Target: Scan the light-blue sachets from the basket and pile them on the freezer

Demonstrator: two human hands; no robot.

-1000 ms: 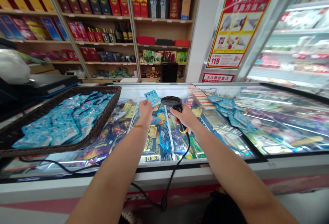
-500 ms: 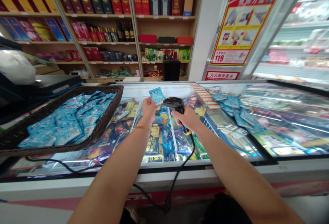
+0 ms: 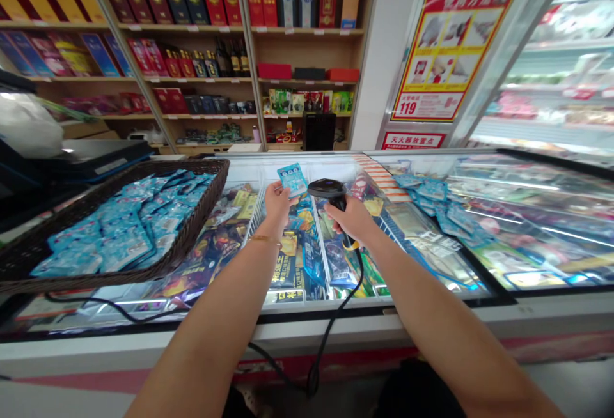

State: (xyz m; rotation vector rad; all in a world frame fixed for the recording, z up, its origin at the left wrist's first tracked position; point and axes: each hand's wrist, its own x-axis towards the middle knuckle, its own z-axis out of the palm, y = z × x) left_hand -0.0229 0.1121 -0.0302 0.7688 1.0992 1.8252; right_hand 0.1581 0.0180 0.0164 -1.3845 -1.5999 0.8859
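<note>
My left hand [image 3: 277, 202] pinches a small blue packet [image 3: 292, 179] by its lower left corner, holding it up over the chest freezer [image 3: 230, 322]. Just to the right, my right hand [image 3: 352, 216] is wrapped round the handle of a black barcode scanner [image 3: 328, 189]. The scanner's head points left, close beside the packet but apart from it. Its black cable [image 3: 336, 316] hangs down over the freezer's front edge. On the left stands a dark wicker basket [image 3: 211, 204] full of similar blue packets [image 3: 119, 226]. More blue packets [image 3: 436, 197] lie in a pile on the freezer's glass at the right.
Under the glass are frozen goods in white wire baskets [image 3: 317, 239]. Behind the freezer rise wooden shelves [image 3: 192, 27] with boxes and bottles. A red fire-hydrant poster [image 3: 460, 41] hangs at the right. A black device [image 3: 96, 159] stands behind the wicker basket.
The scanner in my right hand has shifted slightly to the right, a little away from the packet. My left hand and the packet have stayed nearly still.
</note>
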